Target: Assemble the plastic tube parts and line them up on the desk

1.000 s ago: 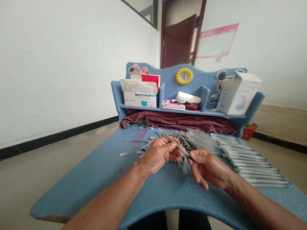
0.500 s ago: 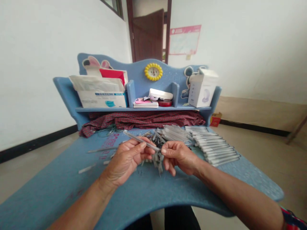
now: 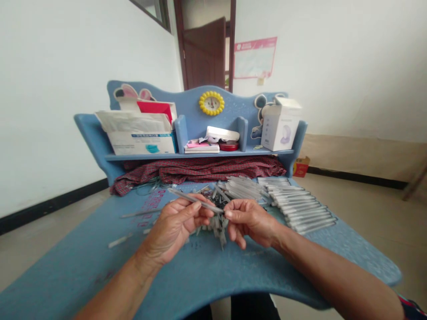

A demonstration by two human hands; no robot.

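My left hand (image 3: 182,220) is closed round a clear pen barrel (image 3: 180,194), thumb on top, with the barrel slanting up to the left. At the barrel's lower right end, my right hand (image 3: 248,221) pinches a small dark piece between thumb and forefinger; its exact shape is hidden by the fingertips. Its other fingers curl below. Behind and beneath both hands lies a heap of small black and clear pen parts (image 3: 218,224). Beyond them is a pile of loose clear barrels (image 3: 245,188). Rows of pens with dark ends (image 3: 300,206) lie side by side to the right.
A thin rod (image 3: 140,214) and a short clear piece (image 3: 120,240) lie left on the blue desk (image 3: 80,266). Checked cloth (image 3: 200,169) is bunched under the shelf, which holds a mask box (image 3: 143,142), a red round tin (image 3: 228,146) and a white box (image 3: 282,124).
The head view has shifted slightly. Both hands keep hold at the barrel, which lies a little flatter, and a dark bit now shows at its right end.
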